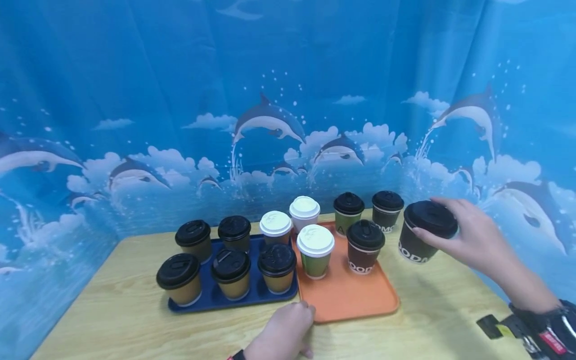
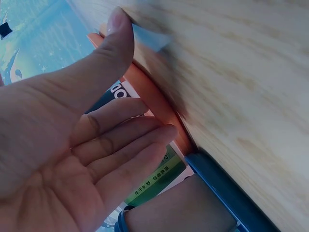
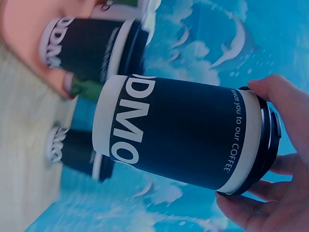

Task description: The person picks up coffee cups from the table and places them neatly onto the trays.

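Note:
My right hand (image 1: 472, 235) grips a dark paper coffee cup (image 1: 418, 245) by its black lid, thumb on one side and fingers on the other. The cup is upright, off the table, right of the orange tray (image 1: 346, 302). In the right wrist view, white lettering shows on the coffee cup (image 3: 178, 133) and fingertips (image 3: 265, 89) press the lid's rim. My left hand (image 1: 288, 327) is at the tray's front left corner. Its extended fingers touch the orange rim (image 2: 154, 101) in the left wrist view. On the orange tray stand a green cup (image 1: 315, 262) with a white lid and a dark cup (image 1: 363, 257).
A blue tray (image 1: 202, 300) adjoins the orange one on the left, with several brown cups on and around it. At the back are a white-lidded cup (image 1: 304, 215), a black-lidded green cup (image 1: 346, 220) and a dark cup (image 1: 386, 215). A dolphin-print curtain (image 1: 180, 100) hangs behind the table.

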`<action>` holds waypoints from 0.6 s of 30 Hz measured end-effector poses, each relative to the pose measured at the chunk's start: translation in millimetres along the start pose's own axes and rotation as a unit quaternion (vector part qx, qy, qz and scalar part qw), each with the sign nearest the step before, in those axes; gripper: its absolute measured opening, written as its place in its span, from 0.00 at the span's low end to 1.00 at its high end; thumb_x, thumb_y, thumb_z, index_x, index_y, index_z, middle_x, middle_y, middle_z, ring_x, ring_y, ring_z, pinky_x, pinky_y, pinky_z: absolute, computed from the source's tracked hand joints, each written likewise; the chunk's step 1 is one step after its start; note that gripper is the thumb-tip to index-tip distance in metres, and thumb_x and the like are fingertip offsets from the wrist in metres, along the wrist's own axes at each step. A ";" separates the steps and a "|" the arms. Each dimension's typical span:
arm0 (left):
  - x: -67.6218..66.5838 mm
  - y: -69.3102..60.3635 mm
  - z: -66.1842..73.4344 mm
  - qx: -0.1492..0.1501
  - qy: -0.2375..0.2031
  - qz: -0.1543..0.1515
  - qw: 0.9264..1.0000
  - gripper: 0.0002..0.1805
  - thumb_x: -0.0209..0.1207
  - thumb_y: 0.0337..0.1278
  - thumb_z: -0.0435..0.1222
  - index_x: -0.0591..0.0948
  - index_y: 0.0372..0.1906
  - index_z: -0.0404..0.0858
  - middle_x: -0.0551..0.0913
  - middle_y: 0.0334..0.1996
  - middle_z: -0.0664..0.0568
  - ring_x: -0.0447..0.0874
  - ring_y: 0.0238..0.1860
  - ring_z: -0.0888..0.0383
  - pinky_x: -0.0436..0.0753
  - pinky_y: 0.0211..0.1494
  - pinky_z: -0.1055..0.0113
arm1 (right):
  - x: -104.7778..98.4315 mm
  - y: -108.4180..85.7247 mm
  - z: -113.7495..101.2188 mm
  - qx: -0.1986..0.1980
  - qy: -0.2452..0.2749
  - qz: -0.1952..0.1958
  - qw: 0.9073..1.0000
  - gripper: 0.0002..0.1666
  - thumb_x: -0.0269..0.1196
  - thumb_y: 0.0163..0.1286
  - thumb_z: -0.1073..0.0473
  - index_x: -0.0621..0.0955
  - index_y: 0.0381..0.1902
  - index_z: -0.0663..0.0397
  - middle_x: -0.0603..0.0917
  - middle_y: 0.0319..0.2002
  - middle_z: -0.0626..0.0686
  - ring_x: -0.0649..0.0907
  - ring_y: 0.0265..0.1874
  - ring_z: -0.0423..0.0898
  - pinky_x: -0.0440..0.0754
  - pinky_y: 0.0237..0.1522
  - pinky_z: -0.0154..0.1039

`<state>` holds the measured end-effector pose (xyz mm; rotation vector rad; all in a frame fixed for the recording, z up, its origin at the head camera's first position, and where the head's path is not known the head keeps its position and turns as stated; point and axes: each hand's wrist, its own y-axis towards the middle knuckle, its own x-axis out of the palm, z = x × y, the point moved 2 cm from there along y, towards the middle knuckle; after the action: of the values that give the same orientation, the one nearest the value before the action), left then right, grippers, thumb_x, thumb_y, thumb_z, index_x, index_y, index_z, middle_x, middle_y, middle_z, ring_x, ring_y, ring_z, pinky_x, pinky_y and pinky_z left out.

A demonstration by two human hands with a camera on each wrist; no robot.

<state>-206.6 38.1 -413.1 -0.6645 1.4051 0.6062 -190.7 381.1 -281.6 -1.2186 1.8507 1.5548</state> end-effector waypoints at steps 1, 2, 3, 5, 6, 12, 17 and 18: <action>0.1 -0.7 -0.5 0.001 0.000 0.003 1.000 0.25 0.82 0.29 0.49 0.82 0.33 0.45 0.78 0.26 0.59 0.77 0.29 0.66 0.79 0.33 0.71 | -2.0 0.3 -7.3 -0.010 -0.001 0.002 1.000 0.50 0.76 0.57 0.41 0.72 0.68 0.64 0.76 0.59 0.74 0.75 0.54 0.74 0.73 0.45 0.76; 0.1 -1.3 -0.9 0.003 0.002 0.007 1.000 0.24 0.82 0.29 0.50 0.82 0.32 0.45 0.78 0.26 0.59 0.78 0.29 0.66 0.79 0.33 0.71 | -3.6 0.6 -14.4 -0.021 -0.002 0.005 1.000 0.50 0.76 0.56 0.41 0.73 0.68 0.63 0.76 0.59 0.73 0.75 0.55 0.74 0.73 0.45 0.76; 0.0 -2.1 -1.3 0.005 0.002 0.010 1.000 0.24 0.82 0.29 0.50 0.82 0.32 0.45 0.78 0.25 0.59 0.78 0.29 0.66 0.79 0.32 0.71 | -4.6 0.8 -21.2 -0.032 0.000 0.010 0.999 0.49 0.77 0.55 0.42 0.74 0.67 0.63 0.78 0.58 0.72 0.76 0.54 0.72 0.74 0.46 0.75; 0.2 -3.0 -1.9 0.008 0.002 0.015 1.000 0.24 0.82 0.29 0.50 0.82 0.32 0.45 0.78 0.25 0.59 0.78 0.28 0.66 0.79 0.32 0.71 | -5.4 0.7 -35.0 -0.049 0.006 0.018 0.999 0.49 0.78 0.54 0.43 0.75 0.67 0.61 0.79 0.58 0.69 0.77 0.55 0.70 0.75 0.47 0.74; 0.3 -3.1 -2.0 0.007 -0.001 0.013 1.000 0.24 0.81 0.30 0.50 0.82 0.32 0.45 0.78 0.25 0.59 0.78 0.28 0.66 0.79 0.32 0.71 | -5.0 0.5 -41.4 -0.057 0.010 0.020 0.998 0.48 0.79 0.53 0.44 0.75 0.67 0.60 0.79 0.58 0.68 0.77 0.56 0.69 0.75 0.47 0.73; 0.7 -4.6 -2.1 0.007 -0.002 0.005 1.000 0.21 0.81 0.32 0.49 0.82 0.30 0.45 0.78 0.25 0.59 0.77 0.28 0.66 0.78 0.31 0.71 | 7.4 -3.0 -76.5 -0.101 0.046 0.025 0.993 0.46 0.80 0.52 0.47 0.77 0.66 0.56 0.81 0.60 0.62 0.79 0.58 0.64 0.80 0.48 0.69; 1.5 -5.4 0.1 0.006 -0.005 -0.009 1.000 0.19 0.80 0.35 0.48 0.80 0.21 0.46 0.77 0.24 0.60 0.74 0.26 0.67 0.76 0.30 0.72 | 31.6 -5.4 -99.9 -0.140 0.079 0.009 0.987 0.40 0.79 0.54 0.48 0.79 0.63 0.53 0.82 0.57 0.56 0.82 0.53 0.56 0.85 0.44 0.59; 2.0 -5.6 0.8 0.007 -0.003 -0.008 1.000 0.18 0.80 0.36 0.47 0.79 0.20 0.46 0.77 0.24 0.60 0.74 0.26 0.67 0.76 0.30 0.72 | 37.4 -6.3 -103.6 -0.144 0.088 0.002 0.986 0.39 0.79 0.55 0.48 0.79 0.63 0.52 0.83 0.55 0.54 0.83 0.52 0.55 0.86 0.43 0.56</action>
<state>-201.8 34.9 -414.7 -0.6627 1.3951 0.5848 -183.7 271.1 -285.6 -1.5236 1.7758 1.8170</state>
